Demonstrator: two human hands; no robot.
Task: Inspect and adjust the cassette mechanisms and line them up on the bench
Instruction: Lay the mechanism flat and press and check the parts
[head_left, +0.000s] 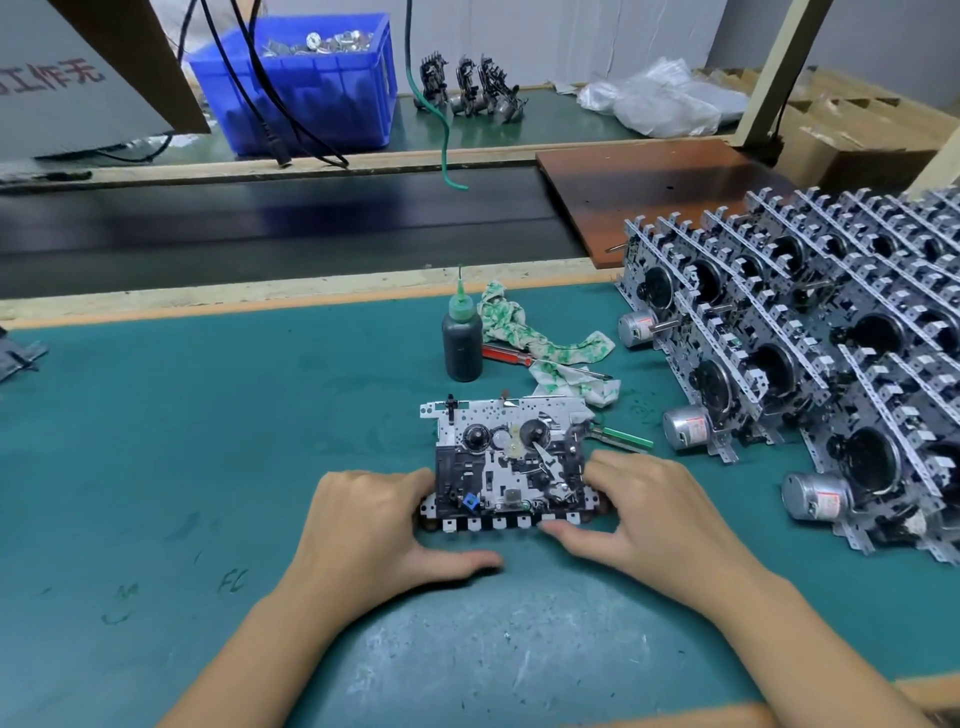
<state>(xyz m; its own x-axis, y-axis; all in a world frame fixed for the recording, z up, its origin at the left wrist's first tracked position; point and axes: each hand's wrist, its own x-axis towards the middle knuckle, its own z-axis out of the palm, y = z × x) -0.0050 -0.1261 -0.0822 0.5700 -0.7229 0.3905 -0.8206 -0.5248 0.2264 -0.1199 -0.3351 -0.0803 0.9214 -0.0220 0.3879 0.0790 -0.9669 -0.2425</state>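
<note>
Both forearms reach forward; left hand (374, 525) and right hand (654, 512) curl inward, thumbs extended.

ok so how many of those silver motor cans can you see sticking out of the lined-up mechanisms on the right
3: one at the far row's end, one in the middle, one nearest. More may be hidden behind the frames.

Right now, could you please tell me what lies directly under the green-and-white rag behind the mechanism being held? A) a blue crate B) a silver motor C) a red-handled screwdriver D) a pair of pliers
C: the red-handled screwdriver lies on the mat beside the dark oiler bottle, with the green-and-white rag draped across its shaft, behind the mechanism that both hands hold.
</note>
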